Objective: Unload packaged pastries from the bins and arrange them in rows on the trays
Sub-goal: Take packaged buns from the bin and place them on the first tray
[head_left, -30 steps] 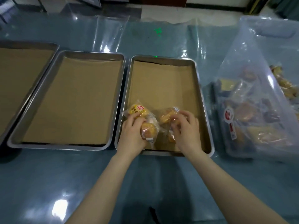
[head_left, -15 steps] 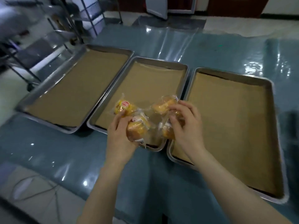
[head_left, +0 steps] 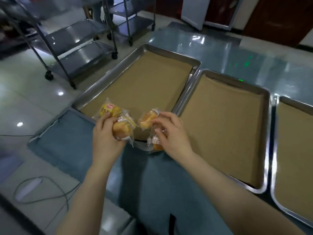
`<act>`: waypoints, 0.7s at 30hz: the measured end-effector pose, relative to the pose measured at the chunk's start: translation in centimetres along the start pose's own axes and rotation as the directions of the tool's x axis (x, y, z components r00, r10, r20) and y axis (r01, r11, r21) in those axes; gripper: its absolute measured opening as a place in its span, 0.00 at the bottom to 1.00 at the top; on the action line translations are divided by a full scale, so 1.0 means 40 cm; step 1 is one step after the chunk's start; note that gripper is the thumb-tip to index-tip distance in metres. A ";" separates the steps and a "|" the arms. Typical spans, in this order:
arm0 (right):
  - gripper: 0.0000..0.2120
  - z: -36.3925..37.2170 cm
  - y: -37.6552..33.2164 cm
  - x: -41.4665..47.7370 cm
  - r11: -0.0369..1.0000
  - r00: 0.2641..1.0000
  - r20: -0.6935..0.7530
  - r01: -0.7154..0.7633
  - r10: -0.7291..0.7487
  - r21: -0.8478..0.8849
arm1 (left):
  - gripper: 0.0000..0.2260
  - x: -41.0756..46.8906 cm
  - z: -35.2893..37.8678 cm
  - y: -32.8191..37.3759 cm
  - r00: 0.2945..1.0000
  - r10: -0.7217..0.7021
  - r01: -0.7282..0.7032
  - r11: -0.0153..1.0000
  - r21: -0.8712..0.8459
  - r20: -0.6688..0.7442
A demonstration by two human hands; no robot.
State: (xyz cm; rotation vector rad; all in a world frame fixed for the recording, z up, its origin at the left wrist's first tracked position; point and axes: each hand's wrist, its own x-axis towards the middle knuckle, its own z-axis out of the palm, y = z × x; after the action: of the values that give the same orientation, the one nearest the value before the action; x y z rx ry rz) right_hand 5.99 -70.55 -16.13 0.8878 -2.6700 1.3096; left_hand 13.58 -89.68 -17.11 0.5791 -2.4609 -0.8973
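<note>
Paper (head_left: 144,85) lined the leftmost tray (head_left: 108,76), above whose near corner the left hand (head_left: 105,138) gripped two clear-wrapped golden pastries (head_left: 122,130) jutting forward from its grasp, while the right hand (head_left: 172,138) pinched two more glossy packets (head_left: 147,120) over that same corner.

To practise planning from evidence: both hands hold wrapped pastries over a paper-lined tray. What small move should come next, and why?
Probably the left hand should set its pastries down at the near corner of the leftmost tray, starting a row: its paper lies bare.
</note>
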 end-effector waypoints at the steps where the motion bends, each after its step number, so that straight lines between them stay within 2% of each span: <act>1: 0.13 0.014 -0.007 0.017 0.999 1.000 0.001 -0.021 0.021 -0.041 | 0.23 0.017 -0.007 -0.019 1.000 -0.001 0.002 1.000 -0.007 0.014; 4: 0.12 0.041 -0.023 0.070 0.991 0.996 -0.024 -0.084 0.082 -0.106 | 0.25 0.088 0.003 -0.059 0.998 0.027 -0.025 0.999 -0.029 0.051; 8: 0.13 0.108 -0.039 0.170 0.985 0.993 -0.043 -0.114 0.109 -0.128 | 0.26 0.225 0.041 -0.098 0.999 0.041 -0.042 0.998 0.037 0.033; 9: 0.15 0.126 -0.033 0.188 0.980 0.992 0.012 -0.126 0.129 -0.156 | 0.25 0.248 0.049 -0.108 0.999 0.023 -0.025 0.997 0.075 0.033; 11: 0.23 0.164 -0.006 0.205 0.951 0.958 0.209 -0.135 0.198 -0.280 | 0.27 0.270 0.067 -0.140 0.995 -0.033 0.020 0.991 0.136 0.089; 13: 0.27 0.203 0.028 0.190 0.901 0.877 0.381 -0.121 0.294 -0.417 | 0.37 0.267 0.085 -0.175 0.962 -0.099 0.055 0.983 0.176 0.255; 16: 0.29 0.224 0.052 0.173 0.831 0.825 0.434 -0.074 0.363 -0.552 | 0.59 0.266 0.101 -0.196 0.843 -0.184 -0.008 0.936 0.352 0.506; 19: 0.32 0.198 0.039 0.184 0.822 0.804 0.448 -0.086 0.391 -0.563 | 0.64 0.266 0.087 -0.173 0.756 -0.226 -0.022 0.929 0.370 0.614; 21: 0.36 0.163 0.023 0.192 0.868 0.837 0.420 -0.124 0.352 -0.480 | 0.62 0.258 0.073 -0.147 0.799 -0.176 -0.049 0.934 0.353 0.576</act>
State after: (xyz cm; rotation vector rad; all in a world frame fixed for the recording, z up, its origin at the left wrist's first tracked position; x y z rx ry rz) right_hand 0.49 -78.56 -18.87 0.9359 -3.3698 0.4710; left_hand 5.00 -97.76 -20.31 0.5579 -3.2486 -0.7440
